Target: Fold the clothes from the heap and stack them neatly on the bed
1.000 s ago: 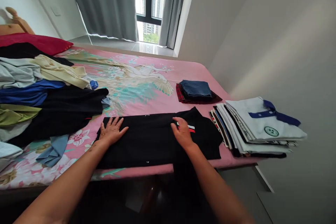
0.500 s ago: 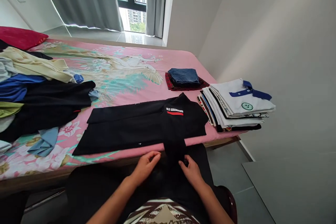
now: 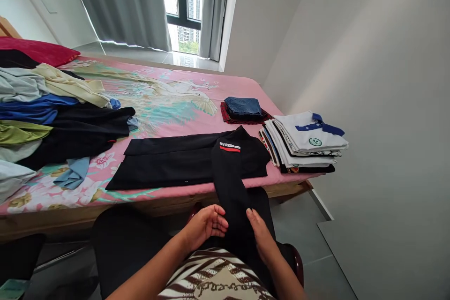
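A black long-sleeved top [image 3: 176, 164] lies flat and partly folded along the near edge of the bed, with a white and red label on it. One of its sleeves [image 3: 228, 187] hangs over the edge onto my lap, its end lost against dark clothing. My left hand [image 3: 209, 227] is just left of this sleeve, open, with fingers apart and loosely bent. On the other side, my right hand [image 3: 260, 232] rests against the sleeve's right edge with its fingers stretched out.
A stack of folded shirts [image 3: 298, 145], a white polo uppermost, stands right of the black top. Folded denim [image 3: 242, 105] lies on red plaid cloth behind it. Loose clothes [image 3: 70, 126] are heaped on the left of the pink flowered bed sheet [image 3: 172, 124]. A wall rises at the right.
The sleeve has swung to a slant, its lower part now further right. My left hand has turned and spread its fingers; my right hand has straightened against the sleeve. The camera view has shifted slightly.
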Demonstrator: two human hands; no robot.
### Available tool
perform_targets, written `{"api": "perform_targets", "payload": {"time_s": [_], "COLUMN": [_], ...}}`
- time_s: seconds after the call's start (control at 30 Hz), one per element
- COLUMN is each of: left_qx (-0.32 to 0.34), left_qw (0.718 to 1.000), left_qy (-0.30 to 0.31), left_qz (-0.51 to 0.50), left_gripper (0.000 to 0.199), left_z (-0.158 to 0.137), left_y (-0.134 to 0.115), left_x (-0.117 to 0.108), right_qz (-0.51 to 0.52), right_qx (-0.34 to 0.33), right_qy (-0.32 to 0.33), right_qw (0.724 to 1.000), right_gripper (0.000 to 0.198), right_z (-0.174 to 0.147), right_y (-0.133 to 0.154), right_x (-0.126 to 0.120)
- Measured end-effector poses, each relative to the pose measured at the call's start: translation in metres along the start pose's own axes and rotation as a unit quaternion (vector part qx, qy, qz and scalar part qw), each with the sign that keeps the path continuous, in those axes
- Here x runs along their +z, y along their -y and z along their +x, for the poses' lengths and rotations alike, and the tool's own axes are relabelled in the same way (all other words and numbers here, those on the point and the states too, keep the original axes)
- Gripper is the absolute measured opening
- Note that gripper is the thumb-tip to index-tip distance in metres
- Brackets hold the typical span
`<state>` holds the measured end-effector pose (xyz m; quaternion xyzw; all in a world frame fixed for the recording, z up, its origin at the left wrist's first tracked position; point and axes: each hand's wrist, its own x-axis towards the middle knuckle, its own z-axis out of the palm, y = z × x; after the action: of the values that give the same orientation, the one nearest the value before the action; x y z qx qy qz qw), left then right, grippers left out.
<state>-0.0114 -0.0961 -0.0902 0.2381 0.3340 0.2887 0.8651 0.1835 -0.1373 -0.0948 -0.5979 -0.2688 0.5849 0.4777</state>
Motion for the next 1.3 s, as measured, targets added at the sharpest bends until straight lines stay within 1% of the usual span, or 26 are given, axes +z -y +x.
{"api": "perform_targets", "payload": {"time_s": [0.07, 0.13, 0.17, 0.23, 0.33, 0.4, 0.5, 0.6, 0.67, 0.73, 0.8, 0.9, 0.97, 1.03, 1.13, 1.2, 1.23, 1.3], "left_qx": [-0.028, -0.046, -0.045, -0.019, 0.039, 0.057, 0.054, 0.030, 0.036, 0.055, 0.066, 0.069, 0.064, 0.055, 0.050, 0.038, 0.032, 0.030], "left_qw": [0.999, 0.996, 0.995, 0.996, 0.998, 0.997, 0.996, 0.999, 0.999, 0.998, 0.998, 0.997, 0.997, 0.998, 0.993, 0.984, 0.981, 0.979], "left_qy": [-0.025, -0.060, -0.069, -0.066, -0.048, -0.049, -0.043, -0.036, -0.022, -0.012, -0.018, -0.036, -0.038, -0.008, 0.084, 0.131, 0.141, 0.133], "left_qz": [0.009, 0.044, 0.057, 0.052, 0.004, -0.027, -0.053, -0.016, 0.010, 0.010, 0.000, -0.001, 0.004, 0.020, 0.069, 0.113, 0.131, 0.149], "left_gripper": [0.039, 0.055, 0.057, 0.051, 0.040, 0.038, 0.041, 0.044, 0.042, 0.040, 0.039, 0.038, 0.040, 0.043, 0.050, 0.056, 0.057, 0.059], "left_z": [0.002, 0.005, 0.007, 0.011, 0.015, 0.014, 0.007, -0.001, -0.004, -0.005, -0.006, -0.007, -0.011, -0.018, -0.034, -0.046, -0.051, -0.058], "left_y": [0.004, 0.008, 0.010, 0.013, 0.014, 0.012, 0.007, 0.004, 0.004, 0.005, 0.006, 0.005, 0.002, -0.002, -0.013, -0.020, -0.022, -0.026], "left_x": [0.001, 0.001, 0.002, 0.003, 0.005, 0.007, 0.012, 0.017, 0.018, 0.018, 0.018, 0.017, 0.017, 0.018, 0.019, 0.022, 0.023, 0.025], "right_qz": [0.054, 0.104, 0.118, 0.123, 0.116, 0.113, 0.111, 0.104, 0.096, 0.088, 0.071, 0.035, 0.020, 0.017, 0.032, 0.046, 0.049, 0.049], "right_qx": [0.032, 0.036, 0.034, 0.029, 0.030, 0.044, 0.056, 0.041, 0.032, 0.029, 0.029, 0.025, 0.013, 0.001, -0.013, -0.016, -0.016, -0.019], "right_qy": [0.034, 0.065, 0.068, 0.065, 0.059, 0.062, 0.100, 0.128, 0.131, 0.137, 0.149, 0.190, 0.208, 0.210, 0.205, 0.199, 0.196, 0.202], "right_qw": [0.997, 0.992, 0.990, 0.990, 0.991, 0.991, 0.987, 0.986, 0.986, 0.986, 0.986, 0.981, 0.978, 0.978, 0.978, 0.979, 0.979, 0.978], "right_gripper": [0.054, 0.056, 0.056, 0.054, 0.052, 0.052, 0.054, 0.054, 0.055, 0.054, 0.052, 0.050, 0.049, 0.049, 0.049, 0.049, 0.049, 0.052], "right_z": [-0.005, -0.010, -0.012, -0.014, -0.014, -0.015, -0.018, -0.024, -0.028, -0.030, -0.032, -0.038, -0.043, -0.047, -0.052, -0.053, -0.053, -0.053], "right_y": [-0.004, -0.003, -0.001, 0.002, 0.002, -0.001, -0.006, -0.008, -0.006, -0.002, 0.004, 0.016, 0.023, 0.028, 0.034, 0.039, 0.042, 0.049], "right_x": [0.002, 0.005, 0.005, 0.004, -0.002, -0.004, -0.003, 0.001, 0.004, 0.006, 0.007, 0.011, 0.015, 0.019, 0.026, 0.030, 0.033, 0.039]}}
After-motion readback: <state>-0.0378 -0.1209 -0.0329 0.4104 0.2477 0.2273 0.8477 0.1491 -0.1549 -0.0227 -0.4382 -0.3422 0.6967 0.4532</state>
